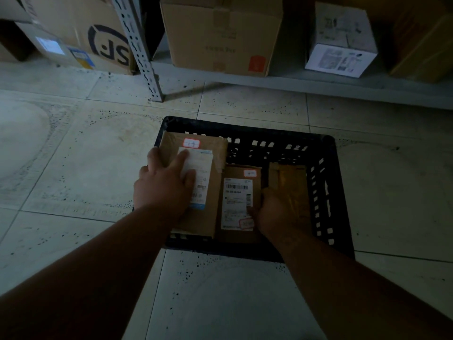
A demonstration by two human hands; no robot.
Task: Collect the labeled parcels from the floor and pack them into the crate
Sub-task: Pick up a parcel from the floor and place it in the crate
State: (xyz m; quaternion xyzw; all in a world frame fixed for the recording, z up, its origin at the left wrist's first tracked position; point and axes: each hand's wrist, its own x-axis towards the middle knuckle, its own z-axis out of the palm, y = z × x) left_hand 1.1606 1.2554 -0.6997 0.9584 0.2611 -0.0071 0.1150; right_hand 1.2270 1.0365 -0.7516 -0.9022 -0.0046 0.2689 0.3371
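Both forearms reach down from the near edge into the black crate (326,173) on the tiled floor (73,168). Left hand (164,182) lies flat, fingers spread, pressing the large parcel (213,168), which sits tilted in the crate's left part with its far edge up against the far wall. Right hand (282,207) curls round the edge between the small labelled parcel (236,202) at the crate's middle and the plain brown parcel (291,175) to its right; which of the two it grips I cannot tell.

To seat the large parcel well, press its raised far end down evenly. Free room remains along the crate's far and right walls. Beyond the crate a shelf post (139,50) and stacked cartons (220,33) stand well apart.
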